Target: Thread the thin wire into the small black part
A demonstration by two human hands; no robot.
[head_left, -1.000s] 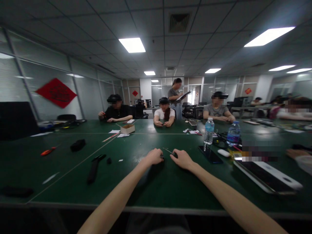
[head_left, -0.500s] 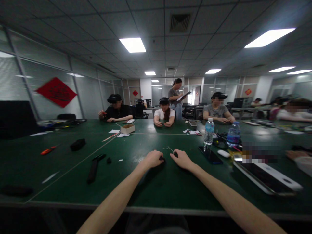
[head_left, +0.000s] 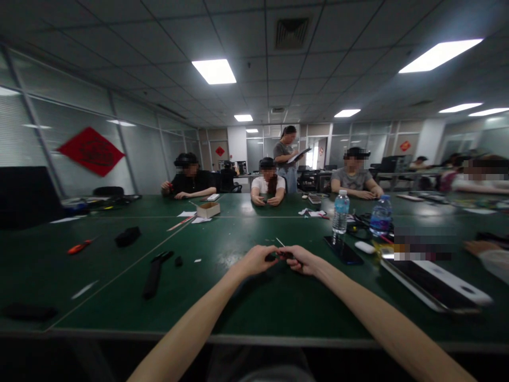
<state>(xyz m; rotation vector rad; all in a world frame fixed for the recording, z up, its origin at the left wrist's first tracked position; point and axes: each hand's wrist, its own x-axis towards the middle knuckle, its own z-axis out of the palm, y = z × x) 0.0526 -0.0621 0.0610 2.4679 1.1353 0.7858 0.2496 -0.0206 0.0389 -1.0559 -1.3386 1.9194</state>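
My left hand is closed, thumb and fingers pinching a small black part whose kind I cannot make out. Close against it, my right hand curls round a screwdriver, its thin metal shaft pointing up and forward. Most of the handle is hidden by the fingers. The fingertips of both hands meet or nearly meet above the green table. To the left lie a black T-shaped piece and a small black block.
An orange-handled screwdriver and a black object lie farther left. On the right are a phone, two water bottles, a white mouse and a white device. Several people sit across the table; another person stands behind.
My hands have come together from a small gap. The right hand has turned so its curled fingers show, and the screwdriver has moved slightly with it.
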